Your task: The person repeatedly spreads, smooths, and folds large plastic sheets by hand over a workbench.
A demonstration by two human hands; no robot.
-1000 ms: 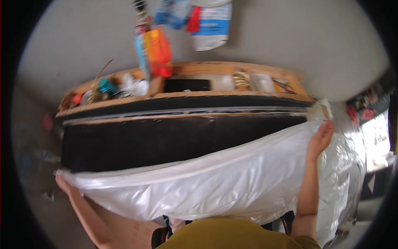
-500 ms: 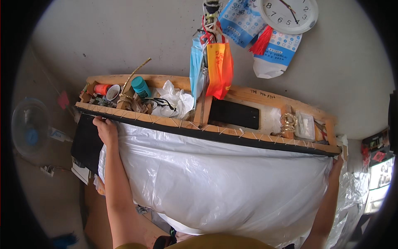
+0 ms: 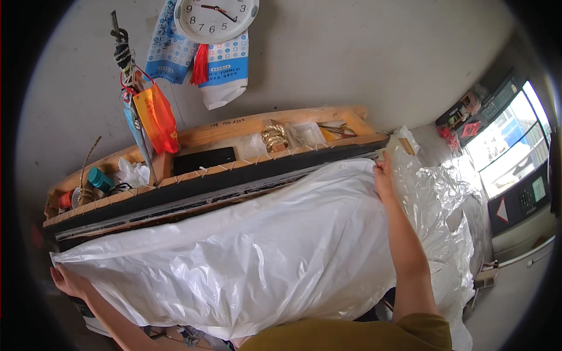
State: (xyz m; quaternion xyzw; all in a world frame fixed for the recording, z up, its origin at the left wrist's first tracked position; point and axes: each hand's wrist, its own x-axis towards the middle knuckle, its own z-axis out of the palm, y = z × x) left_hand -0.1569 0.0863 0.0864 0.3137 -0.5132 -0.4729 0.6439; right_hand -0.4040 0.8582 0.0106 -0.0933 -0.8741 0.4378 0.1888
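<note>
A large white plastic sheet is spread between my hands, its far edge stretched and its face creased. My left hand grips the sheet's left corner, low at the far left. At the right, my right hand is closed on the sheet's upper right edge, near the end of a long wooden frame. Along the frame's near side runs a black band laced with white thread. Between that band and the sheet's edge, a dark strip with pale lines shows.
The frame's compartments hold a teal container, white tissue, a black flat piece and gold cord. An orange pouch hangs over it. A clock is on the wall. Shiny clear plastic drapes at right.
The view has swung right. The sheet's far edge has come away from the black band toward me, exposing the dark strip. My left hand has moved down and outward with the corner.
</note>
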